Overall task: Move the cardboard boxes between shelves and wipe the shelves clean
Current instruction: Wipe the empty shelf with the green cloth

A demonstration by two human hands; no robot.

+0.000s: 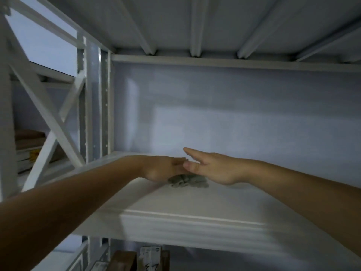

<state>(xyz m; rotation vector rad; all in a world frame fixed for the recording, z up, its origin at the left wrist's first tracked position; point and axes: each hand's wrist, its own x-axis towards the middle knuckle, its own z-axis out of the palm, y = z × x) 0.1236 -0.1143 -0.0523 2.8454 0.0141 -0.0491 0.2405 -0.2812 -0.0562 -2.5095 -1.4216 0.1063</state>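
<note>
While both hands meet over it, a grey cloth (187, 181) lies crumpled on the white shelf (195, 204) at centre frame.

Left hand (164, 169) rests over the cloth's left part, fingers hidden, so its hold cannot be told; right hand (211, 169) is flat with straight fingers, holding nothing. Cloth judged soft, light, limp: best gathered at its bunched middle under a flat palm. Cardboard boxes (125, 261) sit at lower left, on the tier below.
</note>
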